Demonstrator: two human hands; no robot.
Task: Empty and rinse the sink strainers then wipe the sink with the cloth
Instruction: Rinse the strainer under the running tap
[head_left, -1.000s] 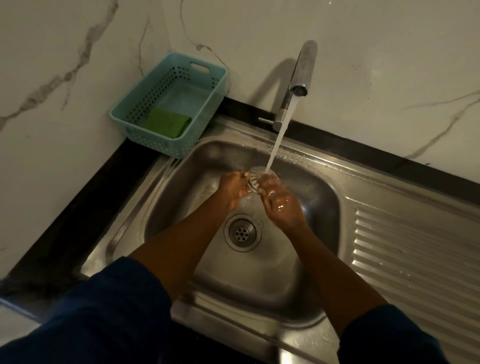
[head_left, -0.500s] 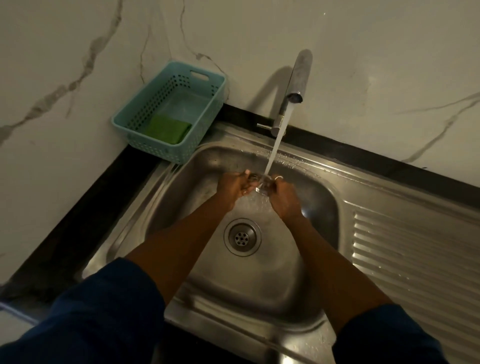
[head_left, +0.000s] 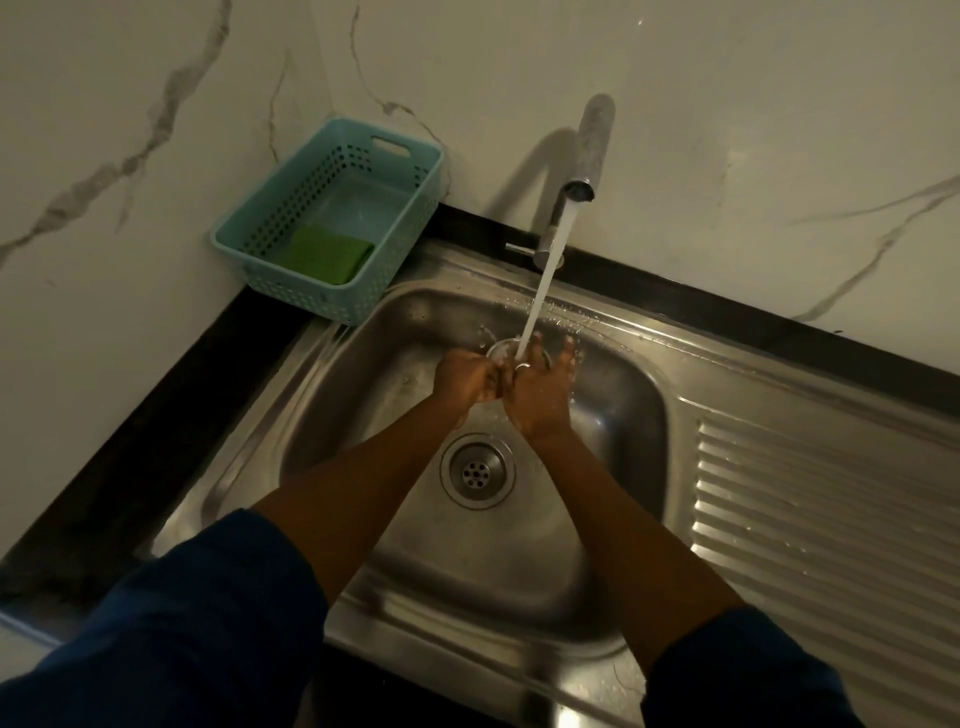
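Note:
A small round metal strainer (head_left: 503, 351) is held under the running stream from the tap (head_left: 582, 189), above the steel sink basin (head_left: 363, 395). My left hand (head_left: 465, 382) grips its left edge with curled fingers. My right hand (head_left: 540, 389) is against its right side, fingers spread and pointing upward; most of the strainer is hidden behind both hands. The open drain (head_left: 477, 471) sits below my wrists. A folded green cloth (head_left: 324, 254) lies in the teal basket (head_left: 410, 218) at the back left.
A ribbed steel draining board (head_left: 821, 514) extends to the right of the basin. Black counter edging (head_left: 156, 415) runs along the left and back. White marble-patterned wall tiles (head_left: 727, 130) rise behind. The tap lever (head_left: 519, 249) points left.
Both hands have shifted the strainer slightly up and back under the stream, and my right hand's fingers have opened out and spread. Water keeps running.

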